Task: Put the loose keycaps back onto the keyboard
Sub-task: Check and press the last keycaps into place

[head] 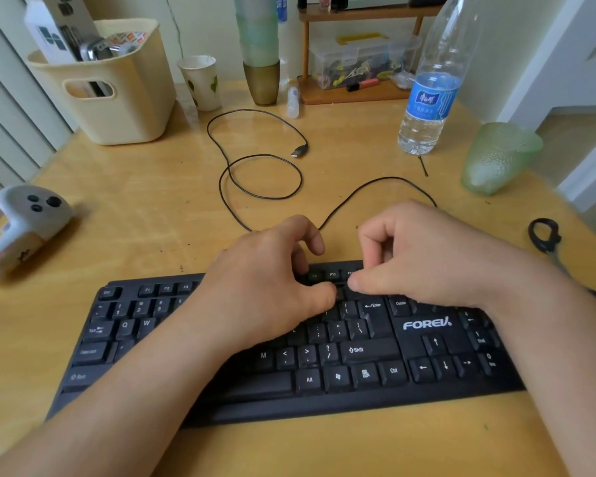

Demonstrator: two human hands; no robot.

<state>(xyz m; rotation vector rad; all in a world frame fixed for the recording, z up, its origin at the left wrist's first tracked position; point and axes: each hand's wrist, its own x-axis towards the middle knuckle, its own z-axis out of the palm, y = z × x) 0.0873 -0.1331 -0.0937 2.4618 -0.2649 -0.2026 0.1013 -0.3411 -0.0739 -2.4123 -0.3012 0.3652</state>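
- Yellow wood table (152, 208) by a pale wall, with a black keyboard (427, 325) at the near edge.
- Both hands over the top right of the keys, thumbs close together.
- Left hand (272, 287): fingers curled, thumb pressing down next to a small dark keycap (340, 293).
- Right hand (424, 259): fingers curled, thumb on the other side of that keycap. Looks pinched or pushed between the two thumbs; hard to tell which.
- Keycap sitting in the row just above the Enter key, seemingly going into its spot now.
- Most keys in view in place. Gaps near Caps Lock look like missing keys, but blurry.
- No other loose keycaps to see on the table; some may hide under the hands.
- So probably partly done, with more pressing left.
- Cream basket (117, 98) at back left holding boxes and a shiny thing.
- Paper cup (202, 82) beside it; inside not visible.
- Clear box (358, 60) on a small shelf, full of little bright bits.
- Water bottle (430, 94) at back right, a little water at the bottom.
- Green glass (496, 160) lying on its side, nothing in it.
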